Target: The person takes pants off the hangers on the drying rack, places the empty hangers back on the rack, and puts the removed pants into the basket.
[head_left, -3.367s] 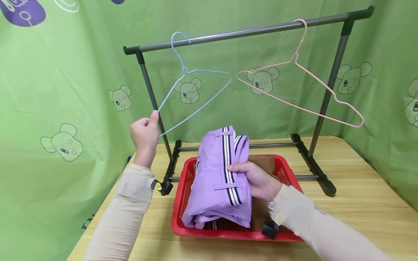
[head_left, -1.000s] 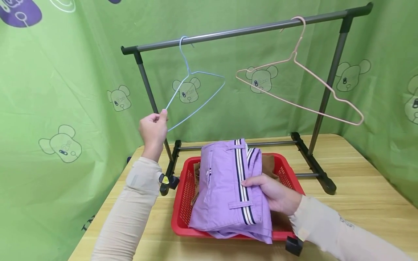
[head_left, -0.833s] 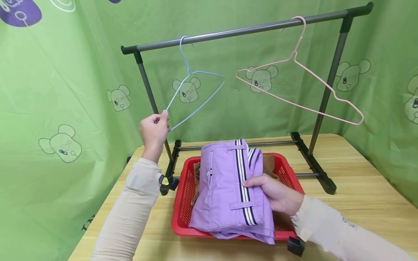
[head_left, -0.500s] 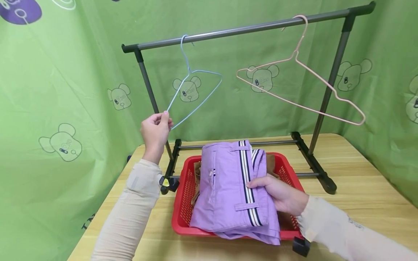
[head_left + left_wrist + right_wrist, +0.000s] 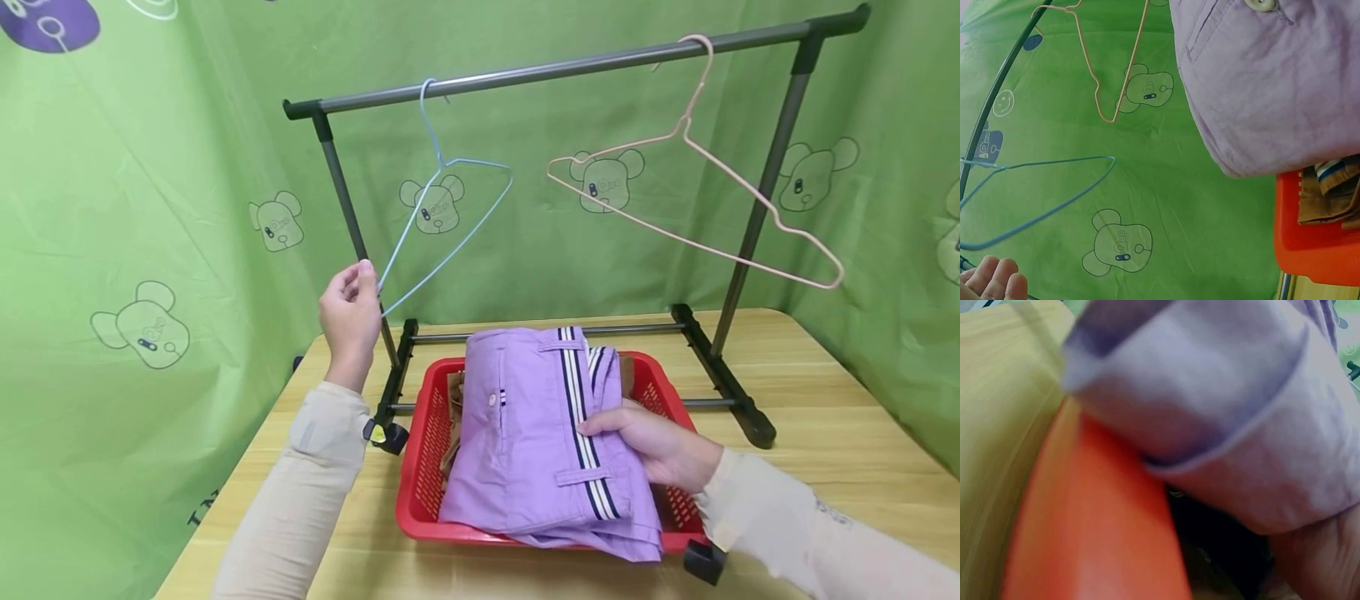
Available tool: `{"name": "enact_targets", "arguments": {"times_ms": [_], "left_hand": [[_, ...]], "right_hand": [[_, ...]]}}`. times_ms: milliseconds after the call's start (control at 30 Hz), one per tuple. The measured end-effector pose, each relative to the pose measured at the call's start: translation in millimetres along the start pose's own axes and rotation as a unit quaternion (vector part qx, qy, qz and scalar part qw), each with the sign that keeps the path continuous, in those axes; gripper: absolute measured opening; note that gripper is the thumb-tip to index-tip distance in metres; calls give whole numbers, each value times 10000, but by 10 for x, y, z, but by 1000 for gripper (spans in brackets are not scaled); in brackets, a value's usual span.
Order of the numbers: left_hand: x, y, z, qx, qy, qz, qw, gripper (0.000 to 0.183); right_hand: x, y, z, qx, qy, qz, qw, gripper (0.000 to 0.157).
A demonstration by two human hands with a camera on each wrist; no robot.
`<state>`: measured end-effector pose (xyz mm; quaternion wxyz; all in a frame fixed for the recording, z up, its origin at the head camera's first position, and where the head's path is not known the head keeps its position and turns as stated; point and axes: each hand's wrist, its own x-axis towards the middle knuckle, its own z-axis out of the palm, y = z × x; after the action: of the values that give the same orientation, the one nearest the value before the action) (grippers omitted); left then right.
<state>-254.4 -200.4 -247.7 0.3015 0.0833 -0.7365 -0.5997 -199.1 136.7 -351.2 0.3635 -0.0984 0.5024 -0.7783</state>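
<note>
The light blue wire hanger (image 5: 442,167) hangs by its hook on the rack's bar, toward its left end. My left hand (image 5: 351,321) is right beside the hanger's lower left corner, thumb up and fingers loosely bent; in the left wrist view its fingertips (image 5: 999,281) show just below the blue wire with nothing between them. My right hand (image 5: 660,442) grips folded purple pants (image 5: 517,433) by the waistband, thumb on the striped inner band and the other fingers hidden beneath the cloth. The pants lie over the red basket (image 5: 420,492), their lower edge overlapping its front rim.
A pink wire hanger (image 5: 787,229) hangs at the right of the dark metal rack (image 5: 570,68). Brown clothing (image 5: 1329,197) lies in the basket under the pants. The rack and basket stand on a wooden table (image 5: 840,433), with a green printed curtain (image 5: 187,217) behind.
The blue hanger's hook has come onto the bar, and my left hand has let go and drawn slightly left. My right hand has shifted the purple pants rightward and toward me.
</note>
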Motion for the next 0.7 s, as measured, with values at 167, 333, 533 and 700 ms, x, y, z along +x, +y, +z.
{"name": "enact_targets", "arguments": {"times_ms": [167, 333, 533, 700], "left_hand": [[-32, -98, -22, -119, 89, -28, 9999, 54], [-74, -215, -35, -287, 447, -1, 9986, 63], [-119, -343, -70, 70, 452, -327, 9984, 64], [-142, -443, -84, 265, 222, -534, 9980, 65]], "right_hand": [[-1, 0, -37, -158, 47, 30, 9999, 28], [-10, -10, -61, -379, 60, 24, 9993, 32], [-32, -47, -103, -689, 65, 85, 9976, 33], [-62, -115, -130, -1210, 12, 99, 9926, 37]]}}
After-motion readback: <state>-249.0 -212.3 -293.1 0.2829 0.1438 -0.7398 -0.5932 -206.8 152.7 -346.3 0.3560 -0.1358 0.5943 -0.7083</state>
